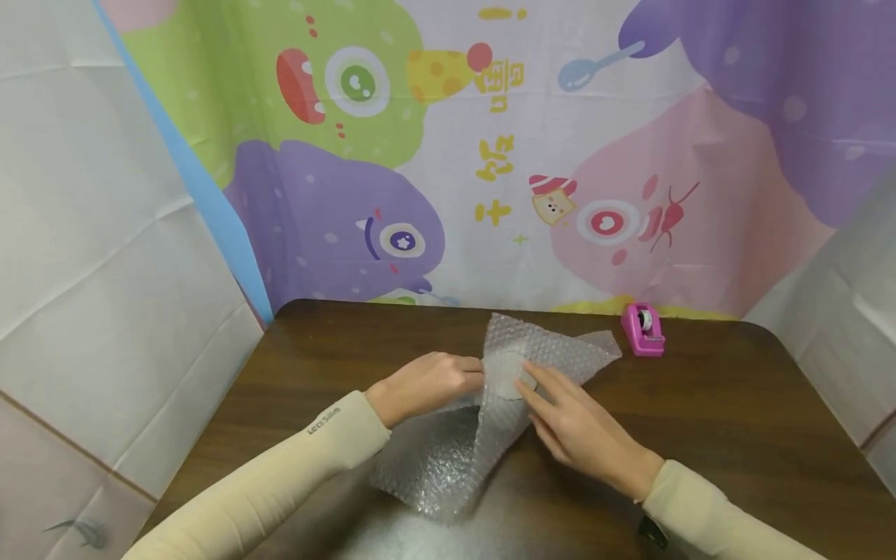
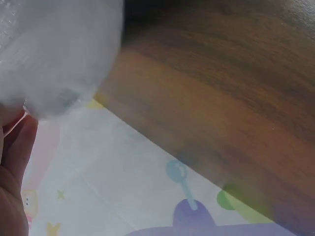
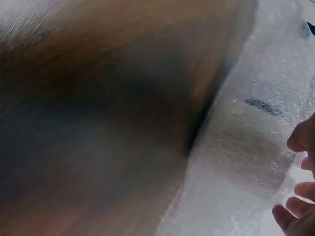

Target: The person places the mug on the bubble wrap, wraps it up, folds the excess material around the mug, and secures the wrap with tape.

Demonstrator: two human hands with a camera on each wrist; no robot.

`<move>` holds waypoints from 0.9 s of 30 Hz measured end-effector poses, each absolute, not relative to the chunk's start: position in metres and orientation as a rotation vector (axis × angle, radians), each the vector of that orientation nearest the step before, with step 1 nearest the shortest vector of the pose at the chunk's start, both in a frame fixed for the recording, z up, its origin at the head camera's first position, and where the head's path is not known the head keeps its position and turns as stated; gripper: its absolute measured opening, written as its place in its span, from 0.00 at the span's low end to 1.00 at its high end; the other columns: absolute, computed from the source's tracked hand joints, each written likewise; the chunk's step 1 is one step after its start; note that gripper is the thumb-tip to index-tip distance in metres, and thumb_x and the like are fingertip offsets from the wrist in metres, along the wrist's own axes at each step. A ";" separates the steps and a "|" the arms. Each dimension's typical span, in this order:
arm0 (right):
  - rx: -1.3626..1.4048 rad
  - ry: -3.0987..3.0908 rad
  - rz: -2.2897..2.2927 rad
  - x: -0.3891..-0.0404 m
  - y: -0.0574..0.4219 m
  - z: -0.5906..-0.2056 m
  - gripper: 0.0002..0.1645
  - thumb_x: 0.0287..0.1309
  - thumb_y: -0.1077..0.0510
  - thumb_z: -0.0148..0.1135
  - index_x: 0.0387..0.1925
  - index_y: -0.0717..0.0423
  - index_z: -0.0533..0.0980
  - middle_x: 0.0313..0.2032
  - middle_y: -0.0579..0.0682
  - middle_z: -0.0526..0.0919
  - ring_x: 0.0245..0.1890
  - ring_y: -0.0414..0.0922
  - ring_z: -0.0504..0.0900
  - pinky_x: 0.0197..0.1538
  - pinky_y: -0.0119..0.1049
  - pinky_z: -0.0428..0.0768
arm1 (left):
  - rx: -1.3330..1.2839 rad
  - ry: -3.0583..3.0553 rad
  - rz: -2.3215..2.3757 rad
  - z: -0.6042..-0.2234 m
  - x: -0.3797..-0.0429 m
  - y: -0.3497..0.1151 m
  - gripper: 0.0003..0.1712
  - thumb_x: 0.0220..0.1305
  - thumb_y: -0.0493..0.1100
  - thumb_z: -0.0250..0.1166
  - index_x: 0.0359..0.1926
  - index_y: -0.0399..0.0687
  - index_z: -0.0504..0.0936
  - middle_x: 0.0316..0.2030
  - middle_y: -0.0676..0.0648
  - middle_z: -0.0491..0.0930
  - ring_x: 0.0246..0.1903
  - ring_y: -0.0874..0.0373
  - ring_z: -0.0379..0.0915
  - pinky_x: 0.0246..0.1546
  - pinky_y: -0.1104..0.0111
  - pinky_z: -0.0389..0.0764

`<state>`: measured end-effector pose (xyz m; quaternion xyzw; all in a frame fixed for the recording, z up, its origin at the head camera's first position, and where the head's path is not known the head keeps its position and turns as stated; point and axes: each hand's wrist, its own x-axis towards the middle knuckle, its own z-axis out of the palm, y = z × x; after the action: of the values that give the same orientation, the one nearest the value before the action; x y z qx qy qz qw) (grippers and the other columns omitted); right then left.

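Note:
A sheet of clear bubble wrap [image 1: 437, 459] lies folded over at the middle of the table. Through its upper layer shows a pale, flat, whitish object [image 1: 504, 375], whose kind I cannot tell; the right wrist view has it as a beige patch [image 3: 246, 152] under the plastic. My left hand [image 1: 432, 379] pinches the wrap's left edge, and in the left wrist view the fingers [image 2: 22, 147] meet at the raised plastic [image 2: 59, 49]. With loosely bent, spread fingers, my right hand [image 1: 584, 428] touches the wrap at the object's right side.
A pink tape dispenser [image 1: 642, 330] stands near the table's back right corner. Behind the dark wooden table [image 1: 728, 435] hangs a cartoon-printed cloth [image 1: 483, 257]. Pale sheets [image 1: 105, 233] line the left and right sides.

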<state>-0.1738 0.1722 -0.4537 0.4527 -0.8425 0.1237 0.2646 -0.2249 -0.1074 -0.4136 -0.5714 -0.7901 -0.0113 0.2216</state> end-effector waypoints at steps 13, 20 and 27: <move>1.278 -2.196 0.048 -0.178 0.169 -0.470 0.37 0.80 0.47 0.40 0.73 0.74 0.61 0.74 0.71 0.62 0.73 0.65 0.67 0.69 0.58 0.73 | -1.637 -2.202 -0.240 -0.415 -0.229 -0.113 0.13 0.64 0.27 0.66 0.27 0.48 0.84 0.33 0.54 0.83 0.30 0.67 0.81 0.34 0.80 0.81; 1.278 -2.179 -0.037 -0.184 0.164 -0.469 0.42 0.74 0.44 0.50 0.74 0.73 0.60 0.75 0.70 0.61 0.74 0.64 0.65 0.72 0.55 0.70 | -1.649 -2.216 -0.275 -0.417 -0.231 -0.114 0.12 0.65 0.29 0.68 0.26 0.49 0.84 0.33 0.54 0.85 0.32 0.66 0.83 0.36 0.79 0.82; 1.279 -2.226 -0.122 -0.185 0.159 -0.465 0.52 0.60 0.41 0.66 0.73 0.72 0.62 0.74 0.70 0.63 0.74 0.62 0.66 0.72 0.53 0.70 | -1.651 -2.200 -0.271 -0.420 -0.231 -0.112 0.13 0.63 0.31 0.70 0.25 0.49 0.83 0.34 0.54 0.87 0.35 0.65 0.85 0.38 0.78 0.83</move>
<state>-0.1850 0.1593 -0.4654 0.4776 -0.8309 -0.0456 0.2818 -0.2308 -0.1124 -0.4202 -0.5867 -0.7818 -0.0964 0.1876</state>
